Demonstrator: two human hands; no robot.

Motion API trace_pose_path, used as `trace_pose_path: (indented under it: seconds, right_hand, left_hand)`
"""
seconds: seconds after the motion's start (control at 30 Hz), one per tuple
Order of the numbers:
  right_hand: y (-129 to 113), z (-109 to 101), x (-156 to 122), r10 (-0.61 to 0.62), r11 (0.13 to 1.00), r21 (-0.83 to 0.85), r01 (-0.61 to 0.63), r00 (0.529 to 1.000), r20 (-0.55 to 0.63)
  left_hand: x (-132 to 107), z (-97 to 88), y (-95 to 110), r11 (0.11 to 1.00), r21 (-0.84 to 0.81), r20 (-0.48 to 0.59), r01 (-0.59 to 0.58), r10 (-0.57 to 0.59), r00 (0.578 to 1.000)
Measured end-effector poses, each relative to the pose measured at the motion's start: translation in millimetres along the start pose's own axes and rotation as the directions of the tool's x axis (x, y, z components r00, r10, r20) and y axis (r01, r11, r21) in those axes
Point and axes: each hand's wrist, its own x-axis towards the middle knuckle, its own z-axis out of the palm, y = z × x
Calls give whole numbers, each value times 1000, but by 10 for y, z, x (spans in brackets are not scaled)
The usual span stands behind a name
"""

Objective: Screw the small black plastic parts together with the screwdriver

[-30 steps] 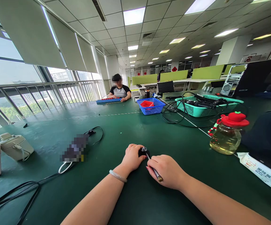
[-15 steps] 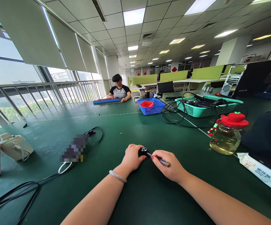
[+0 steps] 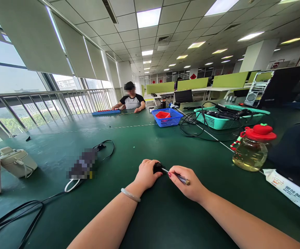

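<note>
My left hand rests on the green table with thumb and fingers closed round a small black part; its exact kind is too small to make out. A slim screwdriver with a thin metal shaft and a brownish handle end sits in the closed fingers of my right hand. Its shaft points left, and the tip meets or nearly meets the black part's right side. The far side of the part lies hidden behind my left fingers.
Left lie a blurred-out dark device, black cables and a beige case. Ahead are a blue basket and a teal basket of cables. Right stand a red-lidded bottle and white packet. A person sits opposite.
The black part has turned slightly in my left fingers, so its pale markings no longer show. My right hand has shifted very little. Across the table, the person's blue tray has slid left.
</note>
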Motion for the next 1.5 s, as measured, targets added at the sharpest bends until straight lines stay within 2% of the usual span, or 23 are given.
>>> trace_pose_path:
  seconds: [0.33, 0.8, 0.93, 1.13, 1.37, 1.5]
  right_hand:
    - [3, 4, -10, 8, 1000, -16, -10, 995, -96]
    - [130, 33, 53, 204, 979, -1, -206, 968, -145]
    - [132, 37, 67, 278, 960, 87, -265, 933, -227]
    - [113, -15, 43, 359, 919, 277, -279, 883, -302]
    - [224, -1, 64, 439, 863, 383, -329, 865, -245]
    - [253, -18, 97, 462, 849, 382, -365, 864, -202]
  left_hand:
    - [-7, 1, 3, 1000, 23, -3, 6, -6, 1000]
    - [-14, -8, 10, 999, 31, 11, -21, 21, 1000]
    - [-21, -11, 17, 999, 36, 17, -30, 29, 999]
    - [-38, -33, 55, 998, 18, 43, -53, 52, 998]
    - [-67, -69, 99, 985, -46, 81, -166, 169, 982]
    - [-57, -70, 93, 982, -47, 101, -183, 187, 977]
